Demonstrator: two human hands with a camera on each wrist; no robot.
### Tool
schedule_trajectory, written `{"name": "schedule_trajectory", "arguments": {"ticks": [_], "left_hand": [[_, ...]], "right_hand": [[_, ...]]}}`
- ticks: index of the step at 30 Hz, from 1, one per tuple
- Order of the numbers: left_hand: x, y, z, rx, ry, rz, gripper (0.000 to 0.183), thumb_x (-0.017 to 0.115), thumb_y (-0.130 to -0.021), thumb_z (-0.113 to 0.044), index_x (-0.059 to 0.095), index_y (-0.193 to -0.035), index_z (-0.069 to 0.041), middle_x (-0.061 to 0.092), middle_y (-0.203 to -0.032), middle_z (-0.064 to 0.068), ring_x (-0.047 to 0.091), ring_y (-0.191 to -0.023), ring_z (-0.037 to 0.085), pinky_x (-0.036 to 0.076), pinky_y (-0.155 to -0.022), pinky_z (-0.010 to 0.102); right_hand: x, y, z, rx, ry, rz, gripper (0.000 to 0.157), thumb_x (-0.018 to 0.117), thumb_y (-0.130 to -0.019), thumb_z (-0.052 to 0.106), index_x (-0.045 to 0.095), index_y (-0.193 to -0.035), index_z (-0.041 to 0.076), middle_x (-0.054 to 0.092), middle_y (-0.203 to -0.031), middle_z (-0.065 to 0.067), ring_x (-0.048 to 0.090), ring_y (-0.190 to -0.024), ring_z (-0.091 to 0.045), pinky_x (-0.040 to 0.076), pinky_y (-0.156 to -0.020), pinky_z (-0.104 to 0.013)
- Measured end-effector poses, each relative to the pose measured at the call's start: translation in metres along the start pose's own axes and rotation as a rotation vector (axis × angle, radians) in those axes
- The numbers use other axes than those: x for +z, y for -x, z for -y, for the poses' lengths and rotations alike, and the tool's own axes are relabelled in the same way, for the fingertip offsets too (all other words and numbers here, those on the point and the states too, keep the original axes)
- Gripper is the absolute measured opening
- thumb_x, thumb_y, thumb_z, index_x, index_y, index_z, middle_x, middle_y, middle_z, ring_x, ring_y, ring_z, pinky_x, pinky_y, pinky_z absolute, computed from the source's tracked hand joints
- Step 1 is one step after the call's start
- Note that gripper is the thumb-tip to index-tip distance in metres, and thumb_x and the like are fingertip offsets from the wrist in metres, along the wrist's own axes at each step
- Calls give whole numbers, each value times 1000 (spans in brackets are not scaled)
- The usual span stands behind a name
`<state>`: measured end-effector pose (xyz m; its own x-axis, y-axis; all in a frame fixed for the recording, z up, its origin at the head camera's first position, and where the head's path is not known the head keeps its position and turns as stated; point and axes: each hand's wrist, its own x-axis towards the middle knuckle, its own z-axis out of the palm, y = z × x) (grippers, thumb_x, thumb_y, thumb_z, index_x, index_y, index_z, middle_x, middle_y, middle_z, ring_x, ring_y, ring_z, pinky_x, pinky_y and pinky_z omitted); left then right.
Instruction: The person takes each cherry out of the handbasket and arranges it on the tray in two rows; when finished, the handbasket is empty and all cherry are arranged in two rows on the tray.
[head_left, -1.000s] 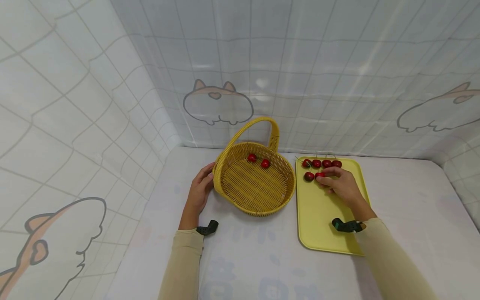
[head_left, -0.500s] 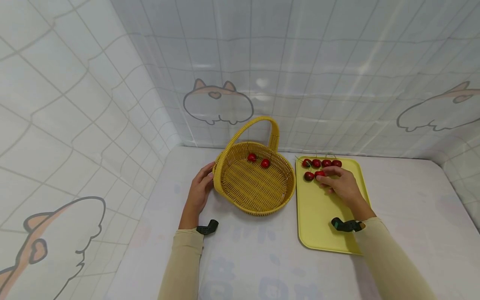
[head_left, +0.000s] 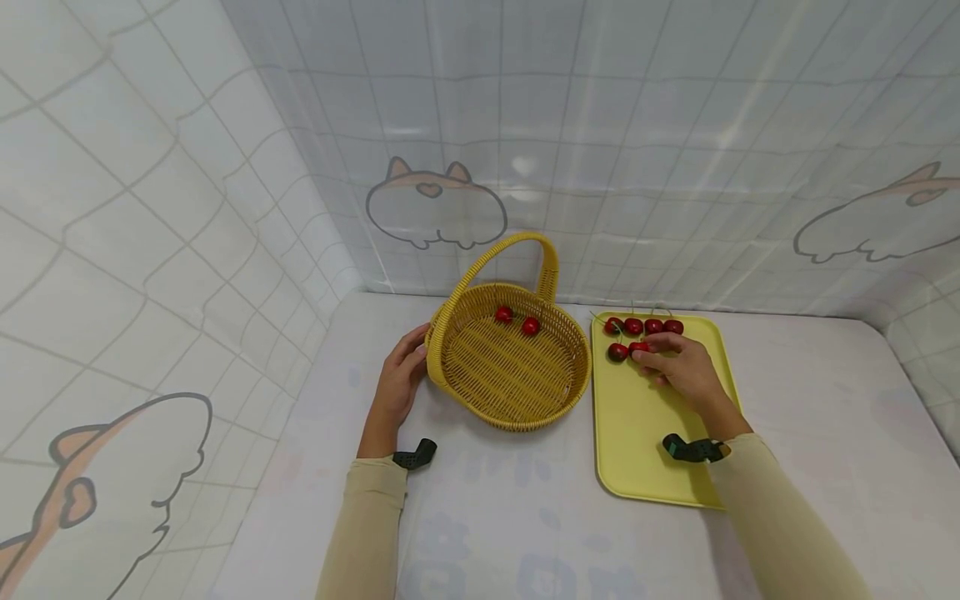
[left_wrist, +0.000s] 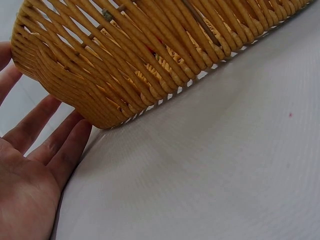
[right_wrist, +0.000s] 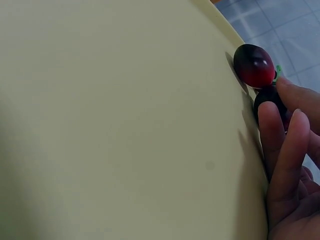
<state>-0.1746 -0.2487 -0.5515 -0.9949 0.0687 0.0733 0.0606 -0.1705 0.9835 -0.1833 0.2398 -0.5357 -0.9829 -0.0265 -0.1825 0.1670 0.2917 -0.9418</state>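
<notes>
My left hand (head_left: 402, 372) lies against the left side of a round yellow wicker basket (head_left: 512, 425) with an arched handle. The left wrist view shows straight fingers (left_wrist: 36, 122) touching its woven wall. Two red cherries (head_left: 530, 326) lie inside, toward the back. Over a yellow tray (head_left: 648, 454), my right hand (head_left: 686, 371) pinches a red cherry (head_left: 638, 348) between thumb and fingers. Just left of that one is a darker cherry (head_left: 617, 352), also seen close up as a glossy cherry (right_wrist: 253, 66) in the right wrist view. The fingers partly hide the pinched one.
Several stemmed cherries (head_left: 633, 327) form a row along the tray's back edge. The tray stands just right of the basket on a white cloth (head_left: 480, 517). Behind both rises a white grid-patterned curtain (head_left: 637, 167). Each wrist wears a black device (head_left: 417, 455).
</notes>
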Motion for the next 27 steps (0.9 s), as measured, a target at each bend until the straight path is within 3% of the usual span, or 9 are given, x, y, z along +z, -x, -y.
{"name": "schedule_trajectory", "arguments": {"ticks": [27], "left_hand": [[0,0,0,-8,0,2,46,58,-104,-27,53,-148,-15,51,-149,6,54,-133,18,48,-105,24]], "right_hand": [[1,2,1,7,-42,-15,56,78,-91,33,58,-130,-1,72,-81,7,64,-62,-7,55,-58,-22]]}}
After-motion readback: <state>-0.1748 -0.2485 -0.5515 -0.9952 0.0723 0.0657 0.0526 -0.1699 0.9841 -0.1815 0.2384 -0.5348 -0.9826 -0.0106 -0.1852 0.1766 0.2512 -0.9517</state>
